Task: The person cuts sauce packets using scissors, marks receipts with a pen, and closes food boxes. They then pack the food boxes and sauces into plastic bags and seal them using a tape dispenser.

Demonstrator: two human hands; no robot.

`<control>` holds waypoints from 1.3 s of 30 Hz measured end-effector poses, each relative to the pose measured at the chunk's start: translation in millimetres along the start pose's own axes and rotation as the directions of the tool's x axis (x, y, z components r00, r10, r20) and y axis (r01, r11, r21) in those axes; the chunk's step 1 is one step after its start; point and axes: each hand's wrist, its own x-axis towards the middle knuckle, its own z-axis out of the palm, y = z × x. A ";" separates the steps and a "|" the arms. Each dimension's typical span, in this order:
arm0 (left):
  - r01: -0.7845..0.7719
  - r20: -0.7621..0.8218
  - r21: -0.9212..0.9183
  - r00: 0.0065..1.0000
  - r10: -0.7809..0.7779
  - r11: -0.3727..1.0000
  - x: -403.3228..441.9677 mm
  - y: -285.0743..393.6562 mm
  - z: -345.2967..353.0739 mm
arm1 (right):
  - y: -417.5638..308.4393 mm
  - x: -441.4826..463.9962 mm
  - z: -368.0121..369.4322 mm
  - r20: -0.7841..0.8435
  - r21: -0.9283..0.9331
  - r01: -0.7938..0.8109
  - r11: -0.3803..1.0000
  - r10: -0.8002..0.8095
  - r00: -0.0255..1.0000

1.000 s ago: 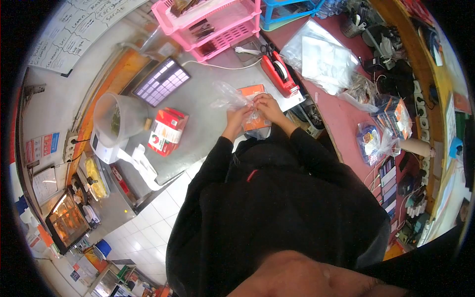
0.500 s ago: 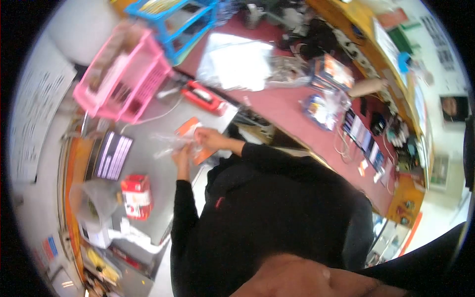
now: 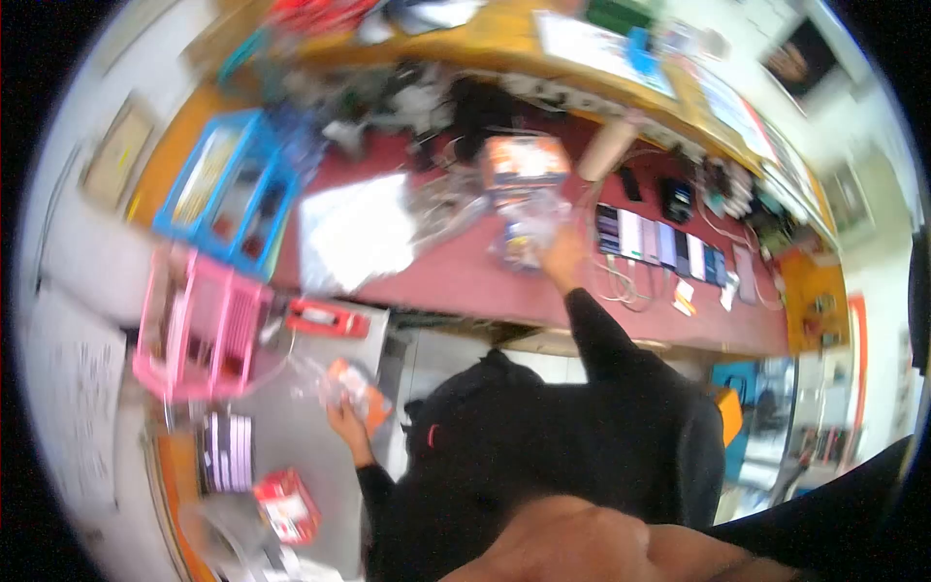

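Observation:
My left hand [image 3: 349,427] is closed on the edge of an orange item in clear plastic [image 3: 361,390], over the grey table. My right hand [image 3: 562,257] reaches across the red desk to a clear plastic bag [image 3: 527,238] with blue and white contents. Its fingers meet the bag's near side, but blur hides whether they grip it. Just behind the bag is an orange and dark box [image 3: 527,165]. A red and white box [image 3: 287,506] lies on the grey table, near my left forearm.
A pink basket [image 3: 199,325] and a blue rack [image 3: 231,189] stand at the left. White plastic packets [image 3: 357,233] lie on the red desk [image 3: 436,291]. Several phones [image 3: 664,242] with cables lie at the right. A red tool-like object [image 3: 328,318] sits at the grey table's far edge.
My right hand has left the orange item and moved right to the clear bag on the red desk. My left hand still has the orange item. The view has turned right.

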 end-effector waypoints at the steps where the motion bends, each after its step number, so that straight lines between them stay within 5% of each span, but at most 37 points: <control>1: -0.055 0.053 0.200 0.998 0.046 0.978 -11.2 19.3 13.9 | 26.0 15.7 11.7 0.379 -0.123 0.020 0.992 0.028 0.925; 2: -0.109 0.068 0.185 0.993 0.098 0.977 -15.9 8.4 27.9 | 62.4 26.0 44.4 0.390 -0.138 0.227 0.964 -0.158 0.907; 3: -0.002 0.007 0.139 1.000 0.001 0.990 -23.3 7.6 44.8 | 90.8 41.4 67.2 0.411 -0.158 0.431 0.888 -0.338 0.847; 8: 0.145 0.159 -0.021 0.977 -0.140 0.989 -38.7 22.8 136.6 | 83.5 119.2 -125.8 0.371 0.070 0.304 0.950 -0.308 0.876; 9: 0.132 0.190 -0.035 0.974 -0.123 0.991 -46.5 24.3 156.8 | 114.0 148.1 -160.1 0.309 0.312 0.253 0.916 -0.350 0.884; 12: 0.074 0.259 -0.126 0.965 -0.040 0.989 -71.3 36.1 224.0 | 143.3 207.8 -343.0 0.254 0.356 -0.024 0.934 -0.072 0.965; 14: 0.042 0.355 -0.101 0.935 -0.003 0.994 -81.2 37.5 258.4 | 207.6 249.0 -417.6 -0.171 0.379 0.222 0.898 -0.168 0.971; 15: 0.020 0.396 -0.098 0.918 0.020 0.995 -84.5 41.3 277.1 | 208.7 275.5 -472.2 -0.062 0.191 0.056 0.980 -0.044 0.997; 18: 0.042 0.455 -0.101 0.890 0.009 0.994 -100.0 75.6 321.3 | 298.7 361.0 -524.0 -0.297 0.270 -0.059 0.961 0.142 0.944; 20: 0.053 0.485 -0.077 0.875 -0.009 0.996 -104.2 86.7 339.3 | 338.1 413.0 -524.7 -0.361 0.484 -0.118 0.867 0.321 0.876; 22: 0.061 0.522 -0.034 0.852 -0.035 0.998 -104.4 93.7 340.6 | 363.1 453.6 -500.4 -0.306 0.801 -0.079 0.594 0.518 0.799; 27: 0.060 0.482 0.021 0.874 -0.062 0.998 -112.8 134.9 337.1 | 481.8 542.3 -431.6 -0.171 0.898 -0.156 0.411 0.653 0.738; 29: -0.036 0.414 0.041 0.910 0.016 0.999 -109.2 133.6 336.2 | 460.4 530.3 -419.1 -0.165 0.932 -0.100 0.347 0.655 0.737; 31: -0.210 0.342 0.129 0.927 0.155 0.969 -103.1 106.8 326.8 | 459.4 530.9 -399.4 -0.520 0.547 -0.220 0.807 0.534 0.666; 33: -0.241 0.285 0.115 0.937 0.200 0.964 -111.2 143.1 338.5 | 368.3 463.7 -379.8 -0.743 0.475 0.186 0.860 0.278 0.609; 34: -0.143 0.184 0.059 0.974 0.130 0.988 -114.3 159.9 346.4 | 295.9 408.5 -368.0 -0.664 0.637 0.416 0.649 0.189 0.723; 35: -0.206 0.095 0.056 0.975 0.200 0.977 -110.7 165.6 350.6 | 253.4 354.6 -345.7 -0.571 0.574 0.394 0.718 0.007 0.821; 36: -0.153 0.012 -0.017 0.988 0.153 0.988 -102.8 162.4 352.0 | 202.3 291.0 -309.7 -0.447 0.696 0.423 0.580 -0.111 0.888; 37: -0.201 0.001 -0.036 0.979 0.201 0.979 -97.7 176.3 351.9 | 178.8 236.9 -261.7 -0.176 0.867 0.283 0.410 -0.279 0.944; 39: -0.260 -0.095 -0.083 0.963 0.252 0.962 -91.4 202.2 355.5 | 131.7 129.4 -166.3 0.426 0.900 -0.287 0.328 -0.521 0.740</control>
